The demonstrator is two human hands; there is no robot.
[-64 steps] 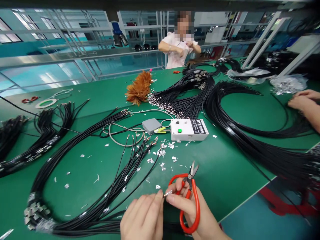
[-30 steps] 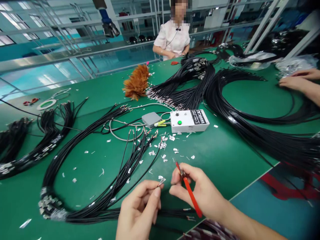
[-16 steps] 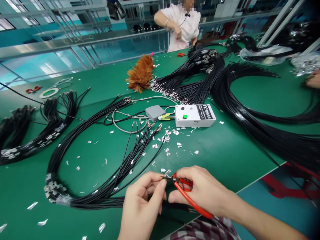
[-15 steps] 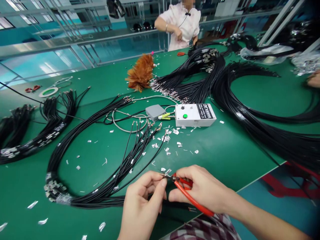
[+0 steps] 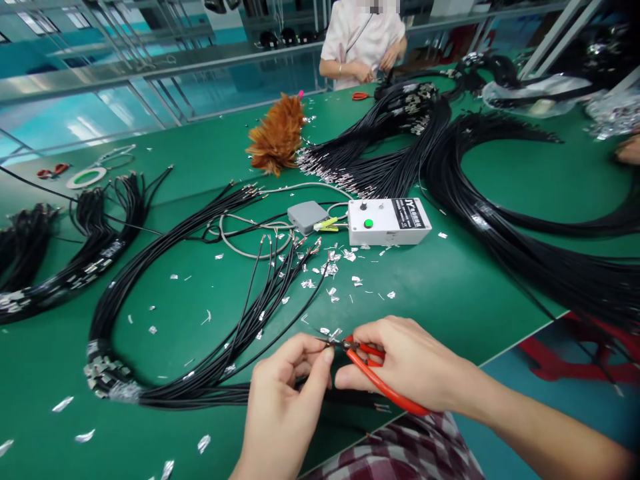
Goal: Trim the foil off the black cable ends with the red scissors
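Red-handled cutting pliers [image 5: 383, 387] are gripped in my right hand [image 5: 415, 360], their jaws meeting the fingertips of my left hand [image 5: 290, 380]. My left thumb and forefinger pinch a cable end at the jaws; most of that cable is hidden by the hand. A scrap of silver foil [image 5: 336, 333] shows just beyond the jaws. Behind my left hand a looped bundle of black cables [image 5: 190, 393] lies on the green table [image 5: 460, 287], its stripped ends fanned out near the middle.
A white box with a green button [image 5: 390, 223] stands mid-table beside a grey block [image 5: 309, 217]. Foil scraps lie scattered around. An orange feather duster [image 5: 277, 133] and thick black cable bundles [image 5: 390, 160] lie farther back. A co-worker [image 5: 363, 47] is across the table.
The view has tilted slightly, so the table items sit higher. Both my hands keep the same hold. The co-worker's raised arm has come down, hands now together near the table.
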